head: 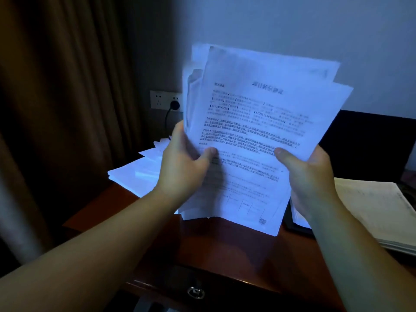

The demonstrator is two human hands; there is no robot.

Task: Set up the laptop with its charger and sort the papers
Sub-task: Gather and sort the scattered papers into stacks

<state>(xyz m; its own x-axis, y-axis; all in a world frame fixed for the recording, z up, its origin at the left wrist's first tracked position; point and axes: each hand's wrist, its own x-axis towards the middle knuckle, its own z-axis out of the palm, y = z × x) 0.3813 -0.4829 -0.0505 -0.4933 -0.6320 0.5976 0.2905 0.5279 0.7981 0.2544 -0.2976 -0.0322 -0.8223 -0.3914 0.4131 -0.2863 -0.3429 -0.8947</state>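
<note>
Both forearms raised over the reddish-brown wooden desk (225,251). Left hand (184,167) grips the left edge of an uneven sheaf of white printed paper sheets (258,122), thumb on the front page, fingers behind. Right hand (308,174) clamps the right edge likewise. Sheaf upright between the hands, tilted. More loose white papers (135,176) lie on the desk, left and behind.

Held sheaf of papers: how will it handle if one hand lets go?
Likely floppy: the held sheaf is thin loose sheets, fanned unevenly at the top. It would probably sag and slide apart, since only left hand and right hand pinch it.
</note>
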